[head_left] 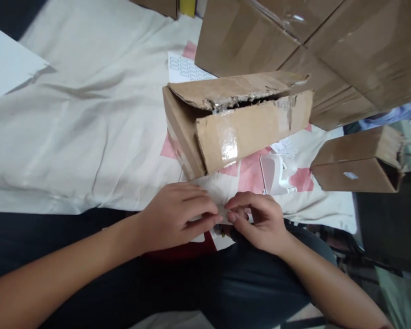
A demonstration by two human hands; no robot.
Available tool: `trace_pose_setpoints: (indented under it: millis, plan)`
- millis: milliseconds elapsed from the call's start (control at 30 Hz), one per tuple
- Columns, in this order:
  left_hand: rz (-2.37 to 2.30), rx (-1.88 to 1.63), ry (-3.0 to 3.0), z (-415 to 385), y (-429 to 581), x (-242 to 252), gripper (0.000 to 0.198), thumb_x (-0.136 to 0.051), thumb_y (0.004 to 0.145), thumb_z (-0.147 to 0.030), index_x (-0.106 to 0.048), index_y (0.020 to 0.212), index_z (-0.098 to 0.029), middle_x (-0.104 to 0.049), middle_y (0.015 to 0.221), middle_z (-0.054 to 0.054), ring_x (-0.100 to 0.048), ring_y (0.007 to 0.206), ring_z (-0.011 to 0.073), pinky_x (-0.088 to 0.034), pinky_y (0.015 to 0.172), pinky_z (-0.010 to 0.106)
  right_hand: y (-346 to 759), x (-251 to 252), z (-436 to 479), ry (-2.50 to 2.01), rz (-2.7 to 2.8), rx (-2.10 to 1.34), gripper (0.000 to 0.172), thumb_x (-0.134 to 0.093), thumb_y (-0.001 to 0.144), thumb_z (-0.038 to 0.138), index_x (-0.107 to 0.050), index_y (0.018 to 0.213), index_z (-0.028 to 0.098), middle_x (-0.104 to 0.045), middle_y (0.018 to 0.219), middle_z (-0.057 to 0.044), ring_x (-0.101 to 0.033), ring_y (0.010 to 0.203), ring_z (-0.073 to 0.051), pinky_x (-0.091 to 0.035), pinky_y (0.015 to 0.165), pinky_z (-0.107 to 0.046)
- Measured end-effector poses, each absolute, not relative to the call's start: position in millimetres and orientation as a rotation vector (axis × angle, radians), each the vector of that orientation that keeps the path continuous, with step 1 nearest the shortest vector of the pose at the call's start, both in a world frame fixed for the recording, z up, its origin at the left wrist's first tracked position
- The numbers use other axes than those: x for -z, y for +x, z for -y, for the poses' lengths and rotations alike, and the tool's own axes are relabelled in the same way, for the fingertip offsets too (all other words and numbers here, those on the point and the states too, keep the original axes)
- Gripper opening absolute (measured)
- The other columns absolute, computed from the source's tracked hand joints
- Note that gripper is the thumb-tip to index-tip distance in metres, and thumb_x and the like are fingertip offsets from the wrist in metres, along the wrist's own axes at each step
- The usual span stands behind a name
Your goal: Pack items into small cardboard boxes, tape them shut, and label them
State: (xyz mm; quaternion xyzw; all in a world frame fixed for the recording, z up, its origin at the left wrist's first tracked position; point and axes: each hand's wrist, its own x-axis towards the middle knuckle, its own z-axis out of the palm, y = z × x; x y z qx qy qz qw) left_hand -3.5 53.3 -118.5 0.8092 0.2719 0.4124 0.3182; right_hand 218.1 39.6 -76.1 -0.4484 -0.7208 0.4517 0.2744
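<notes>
My left hand (pixel 183 214) reaches in from the left, its fingers bent and closed toward the thumb. Facing it, my right hand (pixel 258 219) has thumb and forefinger drawn together in a pinch. The fingertips of both hands nearly meet over the edge of the cloth. Something thin and pale may be between them, too faint to make out. Just beyond my hands stands a brown cardboard box (pixel 256 130) with clear tape on its side and a torn, partly raised top flap. A white plastic item (pixel 274 171) lies on the cloth past my right hand.
Large taped cartons (pixel 250 39) are stacked at the back right. A smaller open-ended box (pixel 352 162) lies at the right. A printed label sheet (pixel 188 68) is behind the torn box. White board (pixel 10 61) lies at the left on the pale cloth (pixel 55 137).
</notes>
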Motion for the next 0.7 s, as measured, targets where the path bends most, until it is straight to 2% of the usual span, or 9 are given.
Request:
trace_pose_setpoints:
  millis: [100,233,333,467,600,700]
  plan:
    - [-0.743,-1.081,2.053,-53.1,-3.0,118.5,0.013,-0.061,0.096,-0.023,-0.063,0.084,-0.019,-0.069,0.073,-0.004,-0.061,0.065,0.0084,-0.047,0.068,0.022,215.5,74.6,-41.1,-1.297,1.915,-1.3,0.01,-0.064,0.089,0.018,-0.064,0.099,0.017,-0.053,0.055,0.006,-0.046,0.046,-0.006,-0.04,0.049,-0.019]
    - [-0.772,-1.065,2.038,-52.1,-3.1,120.8,0.015,-0.06,0.097,-0.024,-0.064,0.083,-0.019,-0.068,0.072,-0.004,-0.06,0.065,0.0088,-0.045,0.066,0.021,215.1,71.3,-42.5,-1.398,1.836,-1.434,0.012,-0.065,0.089,0.025,-0.064,0.096,0.015,-0.059,0.062,0.002,-0.05,0.051,-0.007,-0.042,0.052,-0.02]
    - [-0.78,-1.039,2.049,-49.8,-3.8,122.5,0.015,-0.059,0.097,-0.024,-0.063,0.083,-0.019,-0.066,0.071,-0.004,-0.059,0.065,0.0089,-0.044,0.066,0.022,216.7,68.6,-42.9,-1.434,1.712,-1.617,0.016,-0.065,0.091,0.031,-0.064,0.091,0.015,-0.063,0.064,0.0,-0.051,0.051,-0.007,-0.038,0.049,-0.019]
    - [-0.783,-1.024,2.096,-47.2,-4.4,124.4,0.014,-0.061,0.097,-0.025,-0.063,0.084,-0.018,-0.064,0.071,-0.003,-0.058,0.065,0.0091,-0.044,0.07,0.023,217.0,69.0,-43.1,-1.443,1.506,-1.857,0.019,-0.063,0.092,0.033,-0.06,0.086,0.015,-0.065,0.065,0.0,-0.044,0.045,-0.004,-0.032,0.043,-0.017]
    - [-0.803,-1.028,2.126,-46.8,-4.1,126.5,0.015,-0.06,0.097,-0.025,-0.063,0.084,-0.018,-0.064,0.071,-0.003,-0.059,0.066,0.0096,-0.044,0.071,0.024,216.7,72.3,-42.7,-1.475,1.454,-1.891,0.02,-0.07,0.086,0.031,-0.058,0.083,0.016,-0.063,0.063,0.001,-0.046,0.046,-0.005,-0.034,0.045,-0.018]
    - [-0.805,-1.009,2.135,-47.9,-6.1,127.2,0.018,-0.059,0.098,-0.026,-0.062,0.083,-0.018,-0.063,0.07,-0.004,-0.057,0.064,0.0091,-0.044,0.07,0.024,220.4,70.8,-42.9,-1.515,1.598,-1.809,0.016,-0.065,0.09,0.029,-0.059,0.083,0.016,-0.06,0.063,0.001,-0.051,0.052,-0.007,-0.038,0.05,-0.019]
